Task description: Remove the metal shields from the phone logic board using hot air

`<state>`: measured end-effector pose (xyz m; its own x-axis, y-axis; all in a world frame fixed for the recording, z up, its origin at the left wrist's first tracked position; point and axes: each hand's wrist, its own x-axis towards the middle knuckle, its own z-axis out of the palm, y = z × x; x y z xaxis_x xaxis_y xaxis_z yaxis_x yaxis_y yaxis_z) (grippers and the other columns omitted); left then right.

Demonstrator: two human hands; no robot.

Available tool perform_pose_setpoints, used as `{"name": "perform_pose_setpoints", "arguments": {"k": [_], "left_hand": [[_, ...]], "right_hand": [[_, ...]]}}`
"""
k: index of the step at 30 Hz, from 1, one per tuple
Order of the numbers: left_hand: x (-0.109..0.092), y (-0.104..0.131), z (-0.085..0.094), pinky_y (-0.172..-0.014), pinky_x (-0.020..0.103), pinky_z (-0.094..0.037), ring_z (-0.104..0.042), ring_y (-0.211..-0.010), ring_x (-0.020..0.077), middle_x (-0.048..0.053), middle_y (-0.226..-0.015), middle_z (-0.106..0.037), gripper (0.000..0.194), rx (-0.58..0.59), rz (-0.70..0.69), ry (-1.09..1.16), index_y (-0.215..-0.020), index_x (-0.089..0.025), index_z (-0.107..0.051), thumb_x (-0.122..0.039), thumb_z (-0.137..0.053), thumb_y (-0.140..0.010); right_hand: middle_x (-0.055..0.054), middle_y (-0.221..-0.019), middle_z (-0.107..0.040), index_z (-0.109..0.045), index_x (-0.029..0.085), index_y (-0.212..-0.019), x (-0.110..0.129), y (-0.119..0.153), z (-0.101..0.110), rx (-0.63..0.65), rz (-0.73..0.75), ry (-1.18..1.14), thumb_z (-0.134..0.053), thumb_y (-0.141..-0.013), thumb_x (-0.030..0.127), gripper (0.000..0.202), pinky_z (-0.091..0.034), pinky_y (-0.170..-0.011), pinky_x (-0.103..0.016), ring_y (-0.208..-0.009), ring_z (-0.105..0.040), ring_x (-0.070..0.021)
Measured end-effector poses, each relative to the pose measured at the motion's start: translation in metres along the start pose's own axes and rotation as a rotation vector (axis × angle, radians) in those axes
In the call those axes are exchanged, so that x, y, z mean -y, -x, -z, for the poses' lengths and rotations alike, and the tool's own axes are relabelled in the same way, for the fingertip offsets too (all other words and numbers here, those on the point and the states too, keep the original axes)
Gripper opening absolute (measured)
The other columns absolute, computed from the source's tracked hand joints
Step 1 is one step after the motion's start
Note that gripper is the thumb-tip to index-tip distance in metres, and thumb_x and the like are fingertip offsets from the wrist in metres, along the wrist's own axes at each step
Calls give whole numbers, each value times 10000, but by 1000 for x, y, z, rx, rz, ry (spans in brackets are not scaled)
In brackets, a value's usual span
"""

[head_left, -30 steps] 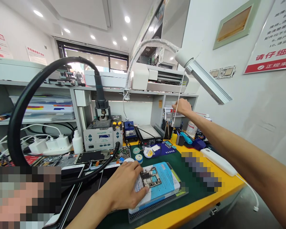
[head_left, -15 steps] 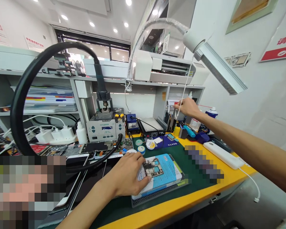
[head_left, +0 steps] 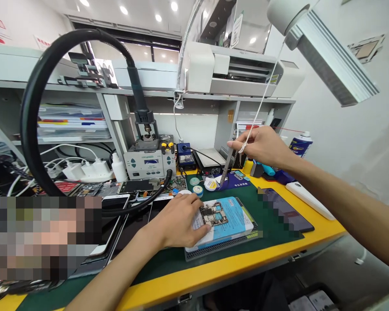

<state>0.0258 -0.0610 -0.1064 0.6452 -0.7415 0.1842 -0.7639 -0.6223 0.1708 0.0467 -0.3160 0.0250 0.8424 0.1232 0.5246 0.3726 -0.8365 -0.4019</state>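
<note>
In the head view my right hand (head_left: 262, 144) is closed on a pair of metal tweezers (head_left: 226, 170), its tips pointing down over the back of the mat. My left hand (head_left: 183, 220) rests on the left end of a blue and white box (head_left: 236, 222), thumb and fingers apart. A phone logic board (head_left: 218, 214) lies on top of this box, just beside my left thumb and forefinger. Beneath the box is a dark perforated plate (head_left: 214, 250). Part of the box's left end is hidden by my left hand.
A hot air station (head_left: 145, 162) with a thick black hose stands at the back. Phones and boards lie to the left. On the right are a dark phone (head_left: 288, 211) and a white power bank (head_left: 307, 199). A lamp (head_left: 330, 56) hangs above, its cord near my right hand.
My right hand has drawn the tweezers out of the holder at the back and brought them nearer. The left hand stays on the box. The camera view has tilted down.
</note>
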Motion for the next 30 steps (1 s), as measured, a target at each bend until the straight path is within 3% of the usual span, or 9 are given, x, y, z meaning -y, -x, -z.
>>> {"name": "perform_pose_setpoints", "arguments": {"k": [6,14,22,25,30], "left_hand": [[-1,1,0,-904,472,-506,-627,-997,320,123,-1047,-639,416,-10,1,-7,-1085,-161,-643,-528,-555,-909],[-1,1,0,-931,489,-498,-637,-1011,329,130,-1058,-645,430,-8,2,-2,-1092,-150,-646,-530,-562,-909],[-1,1,-1,-938,483,-489,-643,-1016,325,119,-1068,-656,446,-7,11,4,-1120,-152,-646,-539,-558,-917],[-1,0,-1,-911,478,-494,-636,-984,318,116,-1048,-650,443,-6,12,0,-1116,-150,-646,-536,-560,-914],[0,0,-1,-908,476,-489,-633,-973,319,125,-1043,-645,449,-1,8,-2,-1110,-146,-649,-539,-566,-910]], "right_hand": [[-1,-562,-562,-653,219,-542,21,12,-9,95,109,-71,-725,-890,469,434,-255,-417,-325,-435,-353,-106],[25,-498,-499,-697,228,-594,31,19,-24,215,136,-171,-723,-894,453,376,-229,-402,-308,-440,-371,-109],[35,-508,-535,-711,203,-654,34,22,-41,183,184,-229,-692,-901,391,311,-261,-434,-293,-467,-404,-108],[29,-554,-563,-649,206,-639,33,27,-53,180,196,-242,-673,-902,348,300,-302,-477,-290,-511,-435,-118],[65,-526,-454,-517,231,-624,20,31,-71,187,119,-294,-663,-873,303,298,-294,-491,-287,-516,-387,-124]]}}
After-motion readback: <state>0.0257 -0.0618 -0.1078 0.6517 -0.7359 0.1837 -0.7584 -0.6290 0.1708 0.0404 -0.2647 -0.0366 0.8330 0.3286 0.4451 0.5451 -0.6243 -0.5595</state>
